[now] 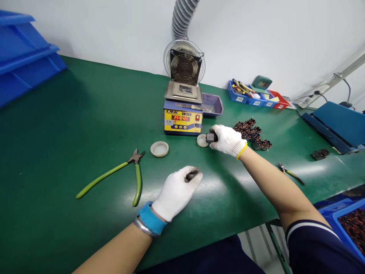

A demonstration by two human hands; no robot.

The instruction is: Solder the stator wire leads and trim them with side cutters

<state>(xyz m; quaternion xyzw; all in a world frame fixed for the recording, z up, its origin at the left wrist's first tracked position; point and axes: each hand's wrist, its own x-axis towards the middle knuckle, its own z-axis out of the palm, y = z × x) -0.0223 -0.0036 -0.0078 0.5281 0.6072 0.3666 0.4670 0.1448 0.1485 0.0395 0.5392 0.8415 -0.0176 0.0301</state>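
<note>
My left hand [176, 192], in a white glove with a blue wrist strap, rests on the green bench and is closed round a small dark coil part [191, 175]. My right hand [228, 140], also gloved, grips another dark cylindrical part [211, 137] and holds it over a small white dish [202, 140] in front of the yellow-and-blue solder pot [183, 116]. A cluster of several wound copper coil parts [252, 133] lies just right of my right hand.
Green-handled cutters [119, 176] lie open at the left, with a white round lid [159, 148] near them. A fume fan [184, 64] stands behind the pot. Small pliers [289, 173], blue bins [25, 57], parts trays [256, 95] and a blue box [339, 123] ring the bench.
</note>
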